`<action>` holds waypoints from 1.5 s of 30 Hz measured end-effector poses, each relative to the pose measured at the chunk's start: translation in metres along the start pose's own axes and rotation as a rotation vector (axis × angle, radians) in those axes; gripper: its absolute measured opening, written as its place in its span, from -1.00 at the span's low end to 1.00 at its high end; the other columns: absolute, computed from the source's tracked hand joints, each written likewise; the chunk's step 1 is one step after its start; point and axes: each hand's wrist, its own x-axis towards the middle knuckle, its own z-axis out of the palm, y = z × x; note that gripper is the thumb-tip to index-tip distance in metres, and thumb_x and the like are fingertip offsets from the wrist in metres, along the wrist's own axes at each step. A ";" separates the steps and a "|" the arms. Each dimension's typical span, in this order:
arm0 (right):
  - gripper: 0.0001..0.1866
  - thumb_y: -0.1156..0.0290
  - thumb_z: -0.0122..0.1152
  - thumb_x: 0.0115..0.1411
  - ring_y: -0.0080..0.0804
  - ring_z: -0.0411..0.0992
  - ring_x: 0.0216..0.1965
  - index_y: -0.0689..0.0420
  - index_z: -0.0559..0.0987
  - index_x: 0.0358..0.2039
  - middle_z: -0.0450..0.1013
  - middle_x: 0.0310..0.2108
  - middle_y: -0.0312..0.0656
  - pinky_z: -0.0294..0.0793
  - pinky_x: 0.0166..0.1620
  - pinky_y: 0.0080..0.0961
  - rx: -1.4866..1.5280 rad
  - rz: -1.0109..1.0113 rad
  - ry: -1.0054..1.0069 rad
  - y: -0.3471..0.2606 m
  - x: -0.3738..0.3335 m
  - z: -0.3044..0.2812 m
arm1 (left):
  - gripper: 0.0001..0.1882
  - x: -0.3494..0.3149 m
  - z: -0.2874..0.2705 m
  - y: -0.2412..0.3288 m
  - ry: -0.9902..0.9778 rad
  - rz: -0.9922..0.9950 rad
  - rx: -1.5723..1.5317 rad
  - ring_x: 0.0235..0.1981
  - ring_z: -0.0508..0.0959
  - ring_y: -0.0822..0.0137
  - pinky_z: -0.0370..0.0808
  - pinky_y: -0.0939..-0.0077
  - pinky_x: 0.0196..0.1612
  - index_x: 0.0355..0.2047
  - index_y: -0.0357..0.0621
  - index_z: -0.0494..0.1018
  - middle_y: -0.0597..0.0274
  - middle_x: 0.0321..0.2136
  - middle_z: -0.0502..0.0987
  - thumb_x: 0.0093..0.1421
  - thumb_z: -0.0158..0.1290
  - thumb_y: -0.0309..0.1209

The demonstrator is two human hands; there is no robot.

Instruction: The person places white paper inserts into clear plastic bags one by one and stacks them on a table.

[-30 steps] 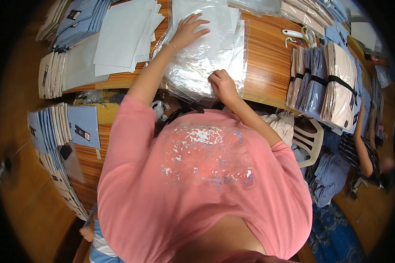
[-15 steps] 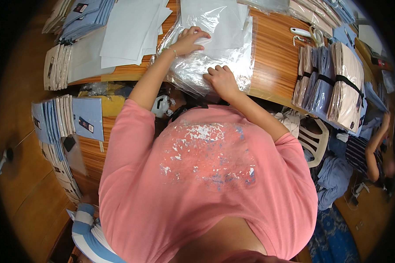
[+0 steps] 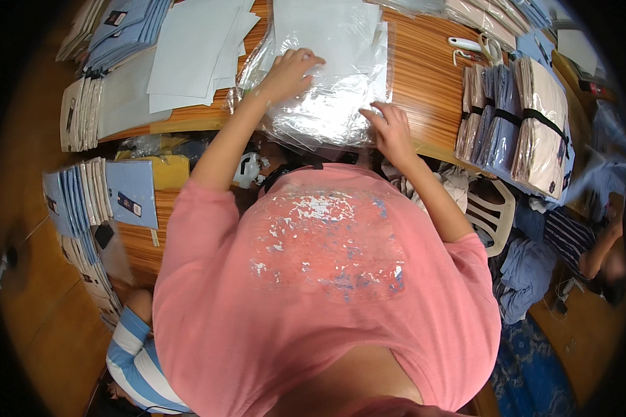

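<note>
Lying under left hand (image 3: 286, 76), clear plastic bags (image 3: 320, 115), right hand (image 3: 394, 133) at right edge, both loosely spread

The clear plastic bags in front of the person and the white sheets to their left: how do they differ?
The clear plastic bags are see-through and glossy; the white sheets are opaque and matte. The bags look crinkled, while the sheets look smooth and flat. The left hand is over the bags; no hand is on the sheets. Both lie in overlapping piles on the wooden table.
</note>
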 end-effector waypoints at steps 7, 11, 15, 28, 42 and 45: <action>-0.46 0.59 0.12 -0.05 -0.30 0.26 0.14 0.03 0.41 0.03 0.36 0.05 -0.23 0.19 0.13 -0.21 -0.073 -0.173 -0.179 0.041 0.001 0.018 | -0.61 -0.097 0.000 0.004 -0.118 0.157 0.016 0.08 0.34 0.19 0.20 0.24 0.14 -0.04 0.00 0.45 0.21 0.00 0.41 0.07 0.11 -0.34; -0.54 0.48 0.16 -0.05 -0.28 0.28 0.13 0.09 0.42 -0.06 0.37 0.04 -0.20 0.18 0.14 -0.19 0.069 -0.149 -0.163 0.034 0.003 0.012 | -0.56 -0.113 0.016 0.004 0.007 0.094 -0.019 0.12 0.34 0.19 0.18 0.24 0.18 -0.04 -0.04 0.45 0.20 0.02 0.43 0.05 0.16 -0.25; -0.61 0.41 0.17 -0.03 -0.24 0.31 0.08 0.12 0.42 -0.12 0.39 0.01 -0.17 0.19 0.14 -0.21 0.114 -0.119 -0.158 0.033 0.004 0.009 | -0.65 -0.114 0.020 0.009 0.073 0.046 -0.048 0.07 0.40 0.17 0.21 0.21 0.17 -0.11 -0.11 0.48 0.16 -0.03 0.48 0.11 0.12 -0.25; -0.79 0.36 0.22 0.09 -0.17 0.43 -0.17 0.18 0.51 -0.29 0.49 -0.25 -0.11 0.31 -0.05 -0.29 0.223 0.057 -0.009 0.042 0.011 0.023 | -0.79 -0.098 0.013 -0.003 0.205 -0.225 -0.611 -0.32 0.56 0.34 0.44 0.55 -0.18 -0.27 -0.25 0.57 0.15 -0.34 0.60 0.13 0.14 -0.38; -0.84 0.41 0.23 0.10 -0.28 0.34 -0.44 0.27 0.56 -0.44 0.40 -0.50 -0.11 0.34 -0.37 -0.43 0.534 0.294 -0.028 0.041 0.028 0.013 | -0.80 -0.101 0.043 0.014 0.346 -0.496 -0.580 -0.59 0.47 0.43 0.38 0.55 -0.49 -0.38 -0.23 0.58 0.20 -0.59 0.55 0.05 0.22 -0.35; -0.83 0.38 0.23 0.11 -0.28 0.34 -0.45 0.26 0.57 -0.43 0.40 -0.50 -0.10 0.34 -0.39 -0.43 0.478 0.279 0.029 0.046 0.025 0.015 | -0.81 -0.099 0.037 0.019 0.322 -0.521 -0.568 -0.60 0.44 0.46 0.36 0.56 -0.50 -0.42 -0.22 0.56 0.22 -0.63 0.51 0.05 0.22 -0.35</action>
